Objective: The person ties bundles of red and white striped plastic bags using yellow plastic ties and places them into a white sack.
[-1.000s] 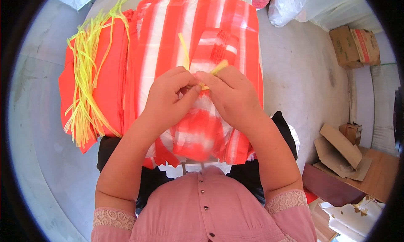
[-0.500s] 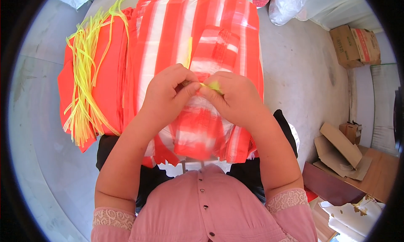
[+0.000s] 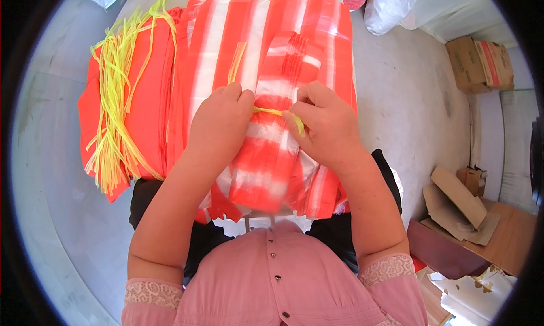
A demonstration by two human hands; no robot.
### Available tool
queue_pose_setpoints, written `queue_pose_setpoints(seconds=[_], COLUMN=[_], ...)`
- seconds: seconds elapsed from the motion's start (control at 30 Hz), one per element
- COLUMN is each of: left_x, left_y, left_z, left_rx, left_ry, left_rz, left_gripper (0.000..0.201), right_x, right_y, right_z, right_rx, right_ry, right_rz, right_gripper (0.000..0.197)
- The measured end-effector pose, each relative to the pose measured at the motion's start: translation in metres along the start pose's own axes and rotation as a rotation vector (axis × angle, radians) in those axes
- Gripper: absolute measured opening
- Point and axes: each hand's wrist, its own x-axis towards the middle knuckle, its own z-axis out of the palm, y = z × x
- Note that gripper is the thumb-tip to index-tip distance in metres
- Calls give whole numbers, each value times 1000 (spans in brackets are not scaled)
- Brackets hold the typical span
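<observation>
A folded bundle of red-and-white striped plastic bags (image 3: 263, 173) lies in front of me on a larger striped stack (image 3: 226, 31). Across the bundle's middle runs a yellow plastic strip (image 3: 268, 110), stretched between my two hands. My left hand (image 3: 221, 119) is closed on one side of the strip, whose loose end sticks up beyond the knuckles. My right hand (image 3: 326, 122) pinches the other side, with a short tail hanging below the fingers. Whether the strip passes under the bundle is hidden.
Many loose yellow strips (image 3: 116, 99) lie over a red folded pile (image 3: 150, 99) at the left. White plastic bags (image 3: 391, 9) are at the back right. Cardboard boxes (image 3: 479, 65) stand by the right wall, and an opened carton (image 3: 462, 207) rests on a brown wooden surface (image 3: 513, 229).
My hands were together over the bundle and have drawn apart, left hand leftward, right hand rightward. The yellow strip now shows taut between them.
</observation>
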Motion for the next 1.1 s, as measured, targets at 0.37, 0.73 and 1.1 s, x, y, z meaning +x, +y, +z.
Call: queue_pose_setpoints(seconds=[0.37, 0.73, 1.1], left_x=[1, -12, -5], left_y=[-7, -21, 0], left_z=[-3, -32, -15], left_rx=[-76, -1472, -862], left_ry=[72, -361, -53], left_rz=[-59, -63, -103], left_gripper=[12, 10, 13], right_x=[16, 8, 5], right_y=[-10, -21, -7], right_z=[4, 10, 17], right_rx=[514, 267, 699], right_ry=[-289, -292, -300], right_rz=[451, 256, 499], right_gripper=[27, 22, 22])
